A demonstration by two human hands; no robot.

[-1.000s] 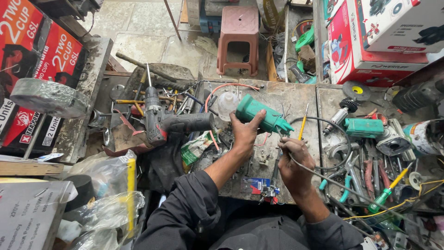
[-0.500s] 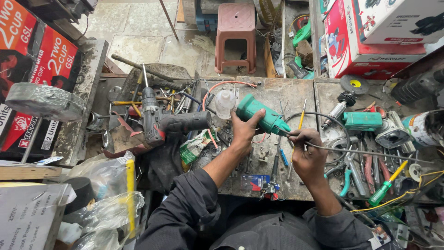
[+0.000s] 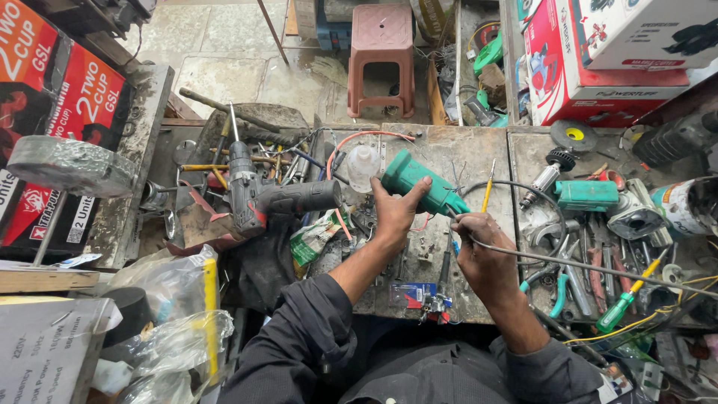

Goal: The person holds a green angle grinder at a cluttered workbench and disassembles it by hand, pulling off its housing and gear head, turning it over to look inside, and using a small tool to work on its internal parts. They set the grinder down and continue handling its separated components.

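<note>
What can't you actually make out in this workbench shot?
- Head view: where the grey cable meets the green tool housing is hidden by the right hand.
- The housing's underside is covered by the left hand.
- The cable's far end is cut off by the right edge.

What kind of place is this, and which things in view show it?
Probably a small power-tool repair workshop. The left hand holds a green tool housing and the right hand its grey cable, above a worn metal workbench crowded with a cordless drill and screwdrivers.
</note>
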